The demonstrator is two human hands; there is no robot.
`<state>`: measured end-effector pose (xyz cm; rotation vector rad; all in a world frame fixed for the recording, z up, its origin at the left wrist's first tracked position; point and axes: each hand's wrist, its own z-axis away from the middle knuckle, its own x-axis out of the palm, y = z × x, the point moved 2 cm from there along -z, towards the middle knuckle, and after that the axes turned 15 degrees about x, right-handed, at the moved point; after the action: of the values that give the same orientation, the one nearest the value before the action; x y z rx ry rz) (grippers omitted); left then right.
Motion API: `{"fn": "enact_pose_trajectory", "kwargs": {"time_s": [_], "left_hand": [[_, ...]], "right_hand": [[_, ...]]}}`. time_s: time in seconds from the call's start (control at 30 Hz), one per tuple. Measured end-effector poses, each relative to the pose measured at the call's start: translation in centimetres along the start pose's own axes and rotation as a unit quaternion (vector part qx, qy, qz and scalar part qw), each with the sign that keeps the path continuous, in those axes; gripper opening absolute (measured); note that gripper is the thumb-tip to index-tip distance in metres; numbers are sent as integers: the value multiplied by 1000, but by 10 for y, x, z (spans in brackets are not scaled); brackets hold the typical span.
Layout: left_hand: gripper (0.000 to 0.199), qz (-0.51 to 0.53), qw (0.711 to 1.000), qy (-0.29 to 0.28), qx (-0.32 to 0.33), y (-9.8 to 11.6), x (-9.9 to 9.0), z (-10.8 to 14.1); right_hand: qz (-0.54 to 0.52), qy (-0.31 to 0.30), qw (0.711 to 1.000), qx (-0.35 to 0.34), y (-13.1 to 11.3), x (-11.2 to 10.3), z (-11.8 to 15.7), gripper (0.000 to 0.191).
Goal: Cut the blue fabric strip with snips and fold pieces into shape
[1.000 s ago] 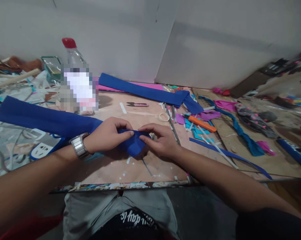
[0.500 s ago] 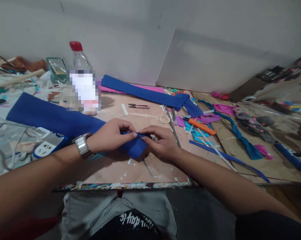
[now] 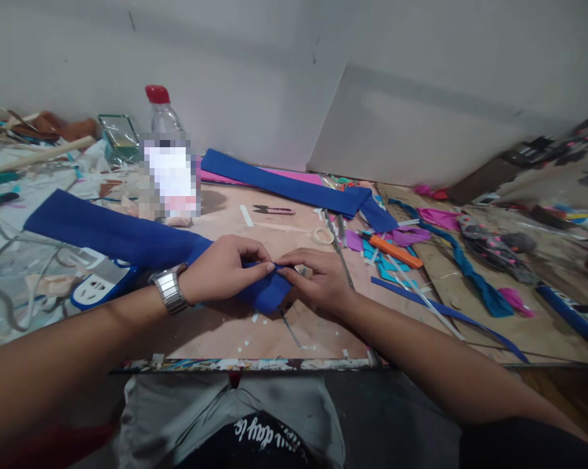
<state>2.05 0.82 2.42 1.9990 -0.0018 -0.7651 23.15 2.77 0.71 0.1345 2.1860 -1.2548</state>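
Note:
A long blue fabric strip point(image 3: 112, 228) runs from the left side of the table to my two hands at the middle. My left hand point(image 3: 225, 267), with a metal watch on its wrist, pinches the strip's near end between thumb and fingers. Right beside it, my right hand point(image 3: 318, 277) pinches the edge of the same end, fingertips almost touching the left thumb. A flap of the fabric hangs below the fingertips. Beyond my hands lie small thread snips point(image 3: 274, 210) and a roll of tape point(image 3: 323, 235).
A second blue strip point(image 3: 274, 185) lies along the wall over pink material. A red-capped bottle point(image 3: 163, 120) stands at the back left, a white-and-blue power strip point(image 3: 98, 286) at the left. To the right are an orange cutter point(image 3: 396, 252), fabric scraps and a narrow blue strip point(image 3: 450, 312).
Both hands keep pinching the strip's end, and the fingertips have come closer together. The whole view has shifted slightly, so the things on the left appear a little further right and lower.

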Motion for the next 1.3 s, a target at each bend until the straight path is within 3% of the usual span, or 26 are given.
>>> {"fn": "enact_pose_trajectory", "kwargs": {"time_s": [0.43,0.73,0.9,1.1,1.3], "left_hand": [[24,-98,994,16,54,7,4,3],[25,-205,973,0,109,8,9,6],[27,-274,956,-23,98,2,10,6],[27,-250,964,-35,87,4,11,5],[24,-174,982,-27,66,6,8,3]], "right_hand": [[17,11,999,48,-1,2,1,9],[-37,-56,989,131,-4,10,5,18],[-20,-61,988,141,-3,11,5,14],[24,-74,991,107,-5,10,5,12],[5,-60,991,123,-2,10,4,12]]}}
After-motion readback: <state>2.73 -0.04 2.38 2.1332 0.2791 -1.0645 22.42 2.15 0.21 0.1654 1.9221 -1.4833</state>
